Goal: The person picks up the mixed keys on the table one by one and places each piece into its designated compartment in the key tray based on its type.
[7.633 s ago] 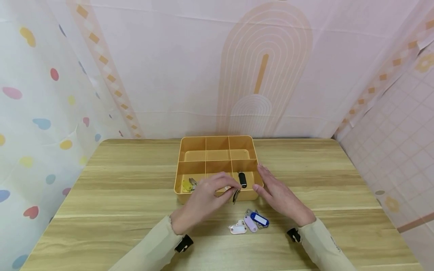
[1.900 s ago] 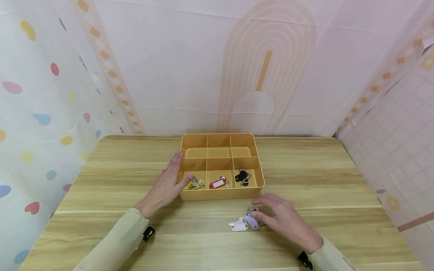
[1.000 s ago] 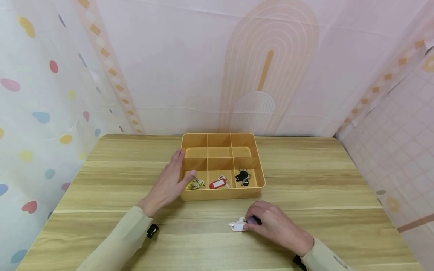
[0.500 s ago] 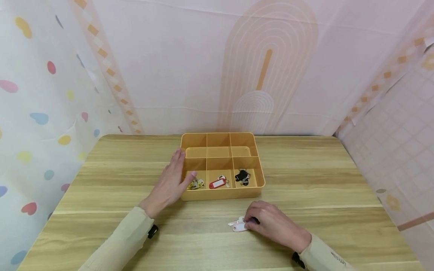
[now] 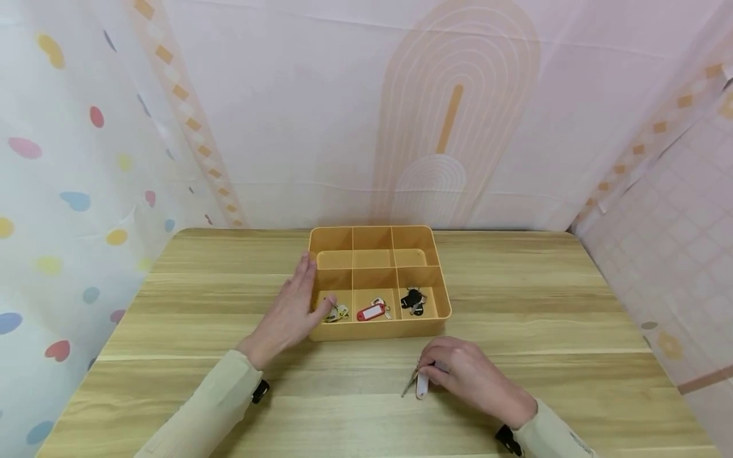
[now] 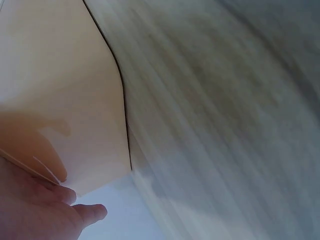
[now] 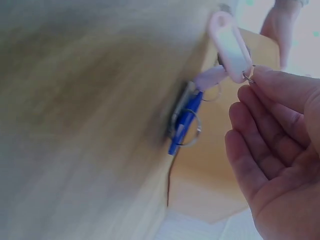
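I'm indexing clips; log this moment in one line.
right hand: holds pale pink tag | left hand: touches box at left | blue tag: not held | red tag: front middle compartment

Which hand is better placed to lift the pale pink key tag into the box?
The right hand, I think: it pinches the pale pink tag in front of the box; the left hand rests on the box's left edge.
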The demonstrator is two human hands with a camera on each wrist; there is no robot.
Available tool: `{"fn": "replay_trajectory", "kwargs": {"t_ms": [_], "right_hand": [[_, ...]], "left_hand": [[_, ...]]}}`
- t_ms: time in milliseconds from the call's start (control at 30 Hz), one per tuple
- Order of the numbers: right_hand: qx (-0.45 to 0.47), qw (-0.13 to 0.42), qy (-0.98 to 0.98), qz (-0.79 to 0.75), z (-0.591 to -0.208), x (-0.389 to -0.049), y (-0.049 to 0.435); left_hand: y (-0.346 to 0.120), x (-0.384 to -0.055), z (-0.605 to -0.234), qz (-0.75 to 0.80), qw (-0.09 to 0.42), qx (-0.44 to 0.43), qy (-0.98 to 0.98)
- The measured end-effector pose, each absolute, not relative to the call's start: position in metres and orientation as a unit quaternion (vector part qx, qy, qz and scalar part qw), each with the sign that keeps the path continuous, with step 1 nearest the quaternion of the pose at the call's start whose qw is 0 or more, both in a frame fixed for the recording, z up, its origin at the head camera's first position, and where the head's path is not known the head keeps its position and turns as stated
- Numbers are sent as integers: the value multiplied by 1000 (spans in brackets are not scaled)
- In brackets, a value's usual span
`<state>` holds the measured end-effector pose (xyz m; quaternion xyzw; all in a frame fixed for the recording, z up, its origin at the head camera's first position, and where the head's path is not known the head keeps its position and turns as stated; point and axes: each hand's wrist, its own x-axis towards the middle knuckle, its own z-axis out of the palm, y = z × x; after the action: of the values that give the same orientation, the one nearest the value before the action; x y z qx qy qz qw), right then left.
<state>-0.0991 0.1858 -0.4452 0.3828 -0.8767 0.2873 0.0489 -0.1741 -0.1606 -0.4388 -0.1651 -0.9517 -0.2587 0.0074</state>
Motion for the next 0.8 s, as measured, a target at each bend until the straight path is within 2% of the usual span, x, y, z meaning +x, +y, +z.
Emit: {"fn": "replay_trajectory", "kwargs": {"t_ms": [200, 500, 800], "right_hand": [[369, 57, -869, 324, -435, -98, 190], [359, 123, -847, 373, -417, -101, 195], [316, 155, -857, 377, -396, -105, 198]], "left_hand": [[-160, -174, -439, -254, 14, -169, -952], [-161, -174, -439, -248, 14, -163, -955], [-160, -175, -441, -249, 23, -161, -955]]}}
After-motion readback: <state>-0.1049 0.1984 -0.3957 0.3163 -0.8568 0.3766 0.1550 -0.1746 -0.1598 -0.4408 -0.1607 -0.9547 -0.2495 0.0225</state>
